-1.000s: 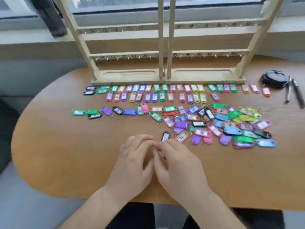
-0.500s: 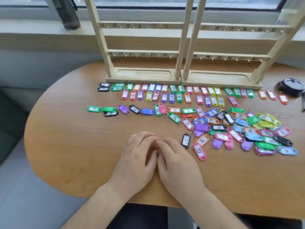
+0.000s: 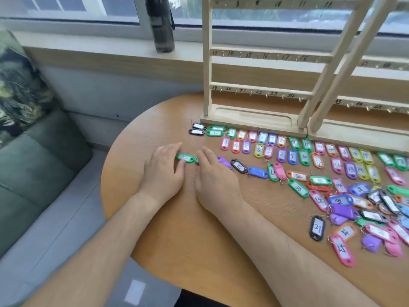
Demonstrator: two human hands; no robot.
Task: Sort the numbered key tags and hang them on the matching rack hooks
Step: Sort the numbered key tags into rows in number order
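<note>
Between the two hands, at the left end of the loose row, lies a green tag [image 3: 185, 157]. Half a second ago both hands rested side by side near the table's front edge, just left of the black tag marked 31 [image 3: 318, 227] and the pink tag marked 25 [image 3: 342, 249]. Now they have reached forward and leftward, and those two tags lie well off to the right of the right forearm.

The left hand [image 3: 162, 171] lies flat on the table [image 3: 188, 240] with straight fingers. Its forefinger touches the green tag's left end, the thumb tip sits just on the wrist side of it, and it grips nothing. The right hand [image 3: 213, 176] is flat too, fingers stretched over the tag's right end. They hide the second green tag and the small black one seen there earlier, and they cover the near end of a purple tag [image 3: 224, 161].

Just right of the right hand come a black tag [image 3: 239, 166] and a blue tag [image 3: 257, 172], then the jumbled heap [image 3: 345, 210] farther right. Beyond the right fingertips, ordered rows of tags [image 3: 282, 155] lie between the hand and the base of the wooden rack [image 3: 243, 116], whose bars carry numbers. Beyond the left hand a dark bottle [image 3: 162, 25] stands on the window sill. Left of that hand, off the table, are a green sofa [image 3: 33, 165] and a patterned cushion [image 3: 17, 85].
</note>
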